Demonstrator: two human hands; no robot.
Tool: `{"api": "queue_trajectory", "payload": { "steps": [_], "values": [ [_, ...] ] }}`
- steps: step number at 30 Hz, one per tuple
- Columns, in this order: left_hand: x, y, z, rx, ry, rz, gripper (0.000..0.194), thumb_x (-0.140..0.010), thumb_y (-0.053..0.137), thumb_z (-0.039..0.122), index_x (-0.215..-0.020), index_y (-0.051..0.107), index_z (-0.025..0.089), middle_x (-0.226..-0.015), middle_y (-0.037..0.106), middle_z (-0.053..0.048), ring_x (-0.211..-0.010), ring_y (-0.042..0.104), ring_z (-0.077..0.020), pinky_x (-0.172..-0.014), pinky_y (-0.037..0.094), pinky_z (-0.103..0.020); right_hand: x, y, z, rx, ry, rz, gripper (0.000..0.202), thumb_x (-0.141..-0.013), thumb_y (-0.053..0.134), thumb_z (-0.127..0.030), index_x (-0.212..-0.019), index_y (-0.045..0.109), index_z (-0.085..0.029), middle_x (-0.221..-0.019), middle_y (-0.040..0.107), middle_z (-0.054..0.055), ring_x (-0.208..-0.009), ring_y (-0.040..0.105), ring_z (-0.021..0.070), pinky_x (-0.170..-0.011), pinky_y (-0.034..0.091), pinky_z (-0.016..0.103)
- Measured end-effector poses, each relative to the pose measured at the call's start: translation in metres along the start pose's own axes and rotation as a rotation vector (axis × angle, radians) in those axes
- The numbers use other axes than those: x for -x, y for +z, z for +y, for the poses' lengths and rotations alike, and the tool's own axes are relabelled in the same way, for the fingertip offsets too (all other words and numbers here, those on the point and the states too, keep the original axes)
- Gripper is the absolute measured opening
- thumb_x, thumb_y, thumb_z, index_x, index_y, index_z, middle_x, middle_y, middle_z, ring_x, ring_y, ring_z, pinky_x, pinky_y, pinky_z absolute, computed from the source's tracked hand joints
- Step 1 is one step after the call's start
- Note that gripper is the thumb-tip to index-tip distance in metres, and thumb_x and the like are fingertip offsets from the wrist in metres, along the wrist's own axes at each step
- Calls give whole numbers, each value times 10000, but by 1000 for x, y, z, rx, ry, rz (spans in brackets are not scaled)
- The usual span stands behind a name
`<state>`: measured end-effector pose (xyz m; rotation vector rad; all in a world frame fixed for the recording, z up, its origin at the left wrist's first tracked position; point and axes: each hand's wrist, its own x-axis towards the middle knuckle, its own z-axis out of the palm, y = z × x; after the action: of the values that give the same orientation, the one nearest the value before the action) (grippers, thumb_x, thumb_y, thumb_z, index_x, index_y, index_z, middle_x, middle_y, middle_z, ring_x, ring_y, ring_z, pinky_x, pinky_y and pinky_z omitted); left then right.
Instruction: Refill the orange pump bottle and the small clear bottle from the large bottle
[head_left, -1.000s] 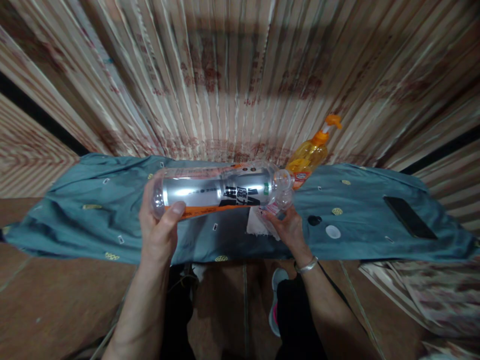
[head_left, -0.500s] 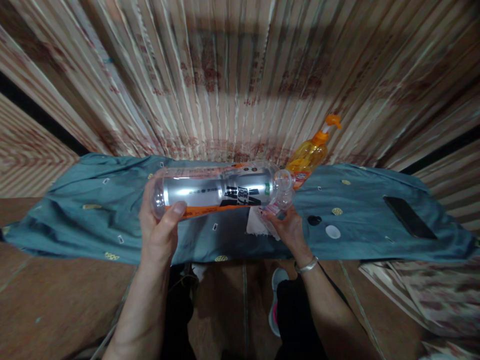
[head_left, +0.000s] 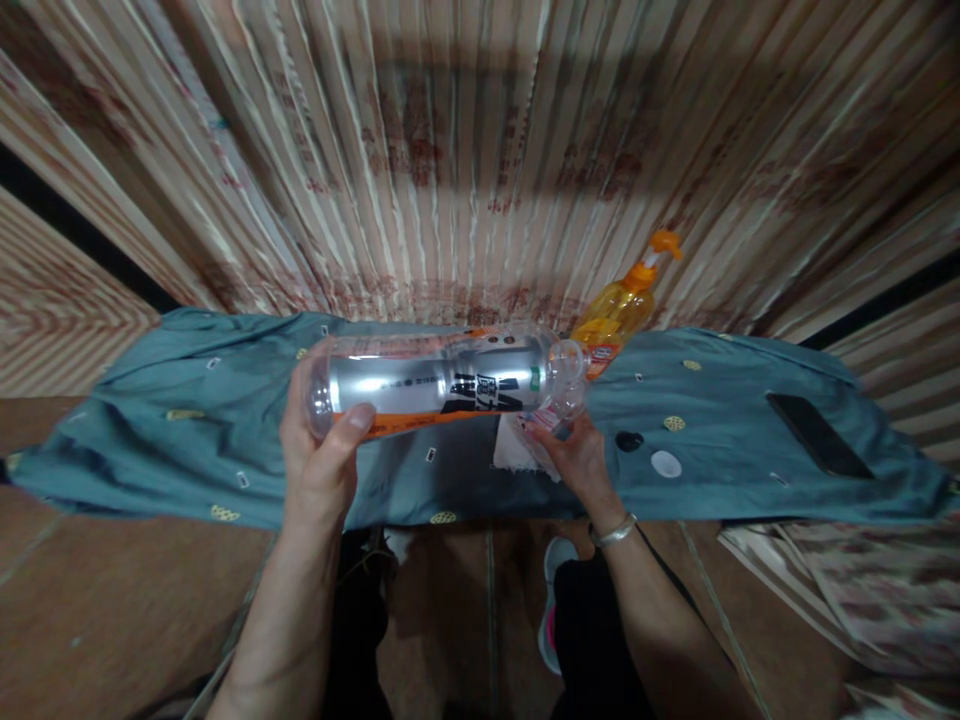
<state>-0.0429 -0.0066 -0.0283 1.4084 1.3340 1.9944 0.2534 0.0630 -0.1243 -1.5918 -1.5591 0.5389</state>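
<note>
Head view: a large, clear plastic bottle with a silver, orange and black label [head_left: 439, 385] lies sideways above the teal printed cloth [head_left: 180, 440], its base toward the left side and its narrow neck toward the right. At the base, the left hand [head_left: 319, 440] wraps round the bottle, thumb on the near face and fingers mostly hidden behind, opened only as wide as its body. Under the neck end, the right hand [head_left: 577, 455] has its fingers bent beside a thin white piece with pink print [head_left: 521, 445]; whether they grip it or the bottle, I cannot tell. A silver bracelet [head_left: 616, 531] circles the right wrist.

Just beyond the neck stands a yellow transparent pump bottle with an orange top [head_left: 615, 312]. To the right of that hand, a small black object [head_left: 629, 441] and a white round disc [head_left: 666, 464] lie near each other on the cloth, and farther right rests a dark, flat phone [head_left: 819, 435]. Behind everything hangs a striped, pleated fabric with reddish patterns [head_left: 465, 150].
</note>
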Motion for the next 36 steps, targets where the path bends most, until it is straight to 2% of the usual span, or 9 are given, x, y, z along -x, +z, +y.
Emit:
{"api": "queue_trajectory", "payload": {
  "steps": [4,8,13,17,25,31,36],
  "values": [
    [0,3,2,88,-79,42,766,-675,937,675,-1319,711,327,-1442,674,-70,-1460,574,-400,-1352,332,-640,0,0,1,16,23,-13,515,-815,820,-553,-1174,700,-205,-1114,837,195,-1043,800,392,-928,649,554],
    [0,5,4,88,-67,58,744,-648,939,694,-1245,731,301,-1381,698,-78,-1406,605,-408,-1329,353,-664,0,-1,-1,26,22,-20,502,-823,816,-558,-1157,705,-200,-1116,834,211,-1020,799,382,-918,652,530],
    [0,7,6,70,-65,49,673,-683,914,693,-1200,745,298,-1345,713,-94,-1348,649,-414,-1273,435,-664,0,-3,-3,33,26,-21,554,-831,794,-626,-1184,696,-210,-1132,841,199,-1058,796,398,-935,641,563],
    [0,7,8,105,-85,72,704,-636,946,680,-1181,749,280,-1324,719,-96,-1352,647,-426,-1288,409,-677,0,-3,-3,31,42,-26,553,-817,797,-603,-1176,706,-193,-1116,842,209,-1038,801,402,-926,642,559],
    [0,6,7,74,-61,36,666,-688,917,685,-1204,742,302,-1363,704,-101,-1398,621,-433,-1316,369,-699,0,-3,-1,5,23,-23,559,-811,785,-633,-1163,697,-209,-1109,844,192,-1032,800,387,-922,644,558],
    [0,6,6,43,-62,43,714,-677,903,723,-1230,738,302,-1360,718,-95,-1372,641,-422,-1295,410,-680,-1,-2,1,8,27,-30,609,-806,789,-680,-1191,700,-217,-1159,841,201,-1067,794,394,-962,637,580],
    [1,5,3,62,-63,43,694,-694,914,669,-1252,743,294,-1351,714,-95,-1365,649,-413,-1280,430,-651,-1,0,1,8,6,-15,629,-818,776,-699,-1194,692,-202,-1166,832,220,-1087,794,399,-929,649,555]
  ]
}}
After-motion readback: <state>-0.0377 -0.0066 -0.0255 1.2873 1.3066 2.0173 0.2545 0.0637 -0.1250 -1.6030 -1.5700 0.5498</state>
